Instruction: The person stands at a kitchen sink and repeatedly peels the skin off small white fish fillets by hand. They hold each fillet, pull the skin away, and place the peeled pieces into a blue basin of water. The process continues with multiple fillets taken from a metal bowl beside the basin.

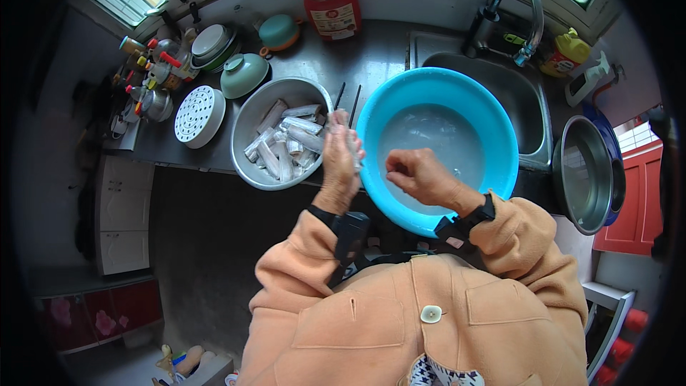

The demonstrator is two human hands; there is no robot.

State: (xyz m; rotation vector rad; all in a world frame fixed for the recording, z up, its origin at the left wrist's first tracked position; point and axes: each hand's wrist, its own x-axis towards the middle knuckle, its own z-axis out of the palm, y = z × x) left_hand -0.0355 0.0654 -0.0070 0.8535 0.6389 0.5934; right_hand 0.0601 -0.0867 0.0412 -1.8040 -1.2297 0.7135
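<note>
My left hand (340,156) is at the right rim of a metal bowl (239,156), gripping a silvery piece of fish (355,151) that shows along its right side. Inside the bowl lie several cut silvery pieces of fish (303,135), which look like ribbonfish. My right hand (420,174) is above the near left part of a large light-blue plastic basin (439,86) of cloudy water (433,131). Its fingers are curled in towards the thumb. Whether anything small sits inside them is hidden.
Chopsticks (355,104) lie between bowl and basin. Behind the basin are a steel sink (528,102) and faucet (530,16). A perforated white steamer tray (200,117), a green bowl (244,75) and bottles (166,59) crowd the left. A metal basin (584,174) leans at the right.
</note>
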